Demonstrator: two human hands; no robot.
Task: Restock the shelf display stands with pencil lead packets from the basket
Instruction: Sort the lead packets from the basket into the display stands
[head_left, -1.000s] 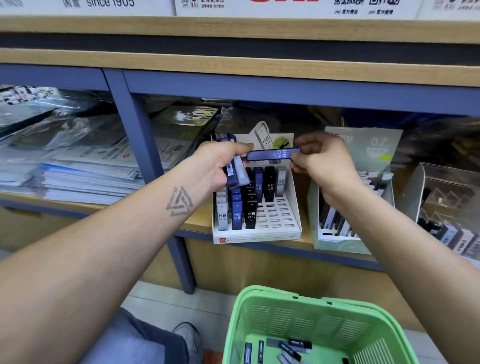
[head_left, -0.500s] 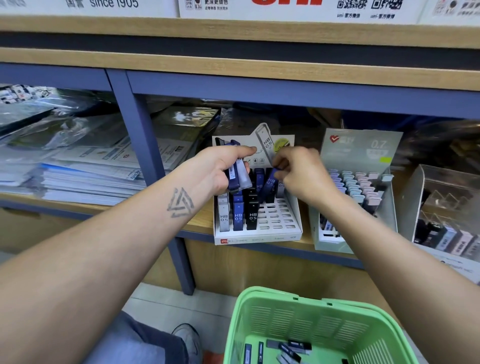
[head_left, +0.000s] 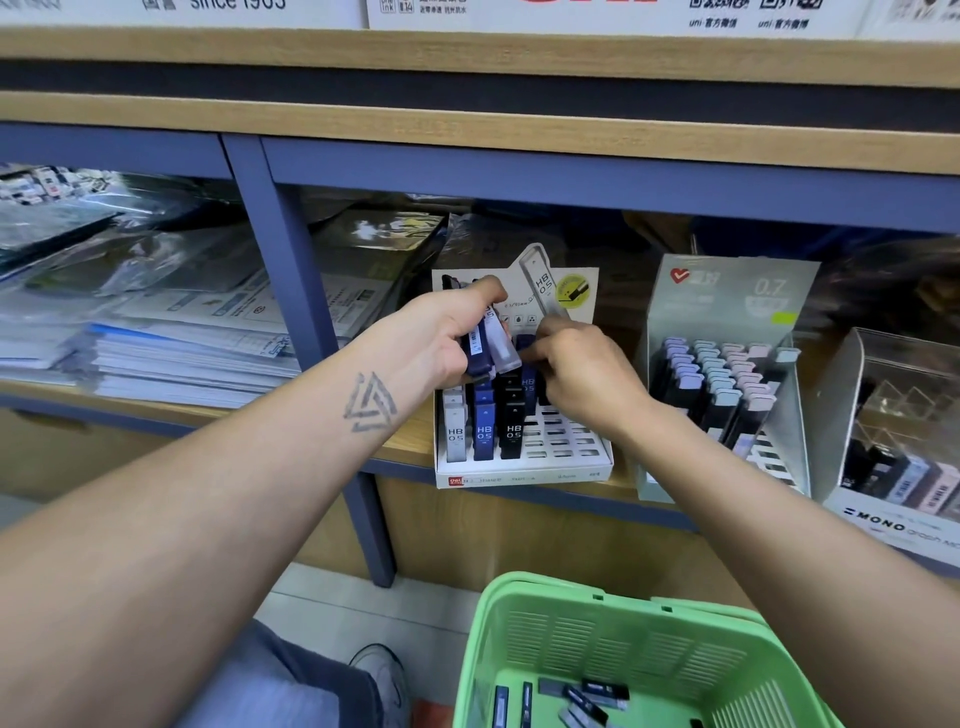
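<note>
On the wooden shelf board (head_left: 405, 441), near its front edge, stands the white cardboard slotted display stand marked HB 0.5 (head_left: 566, 457). The left hand (head_left: 441, 343) is curled round a small bundle of slim pencil lead packets, dark blue and pale grey (head_left: 491, 348), and holds them upright over the stand's back left corner. The right hand (head_left: 582, 369) is closed, fingertips pinched on a dark blue packet (head_left: 527, 364) that it is working down into a slot in the stand's upper rows; its lower end is hidden, so I cannot tell whether it is seated. White, blue and black packets already fill the left columns, while the slots toward the stand's right and front edges are bare.

To the right along the shelf stand a pale green cardboard stand marked 0.7 (head_left: 727, 312) with pastel-capped packets, then a clear plastic display box (head_left: 904, 374). Below, the green plastic slatted basket (head_left: 623, 639) still has several loose packets on its floor, so restocking looks well short of done.

The likely slips: the packet may catch on a slot edge or a neighbouring packet and sit tilted; pushing hard could slide the light stand back along the board; and the bundle, gripped loosely, may drop a packet to the floor rather than the basket
</note>
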